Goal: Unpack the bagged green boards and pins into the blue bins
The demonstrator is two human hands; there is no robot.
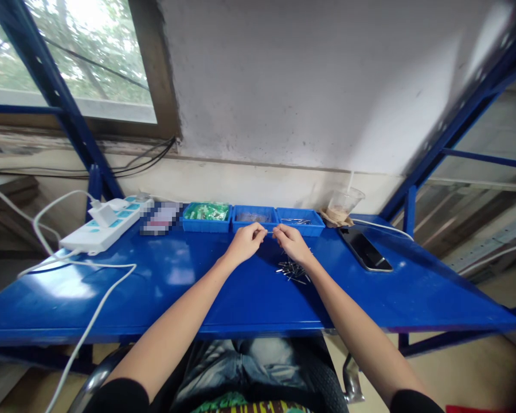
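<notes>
My left hand (248, 241) and my right hand (291, 242) meet above the blue table, fingertips pinched and facing each other. A thin, pale, rod-like piece (270, 231) spans the small gap between them; its ends are hidden in the fingers. Below my right hand lies a loose pile of thin metal pins (292, 271), partly covered by the wrist. Just beyond the hands stand three blue bins in a row: the left bin (206, 226) holds green-and-white packets, the middle bin (239, 226) small parts too blurred to name, the right bin (313, 230) thin metal pieces.
At the left are a white power strip (107, 226) with cables and a pixelated flat object (161, 219). A black phone (365, 249) lies at the right, near a plastic cup with a straw (345, 202). Blue frame posts rise at both sides of the table (176, 310).
</notes>
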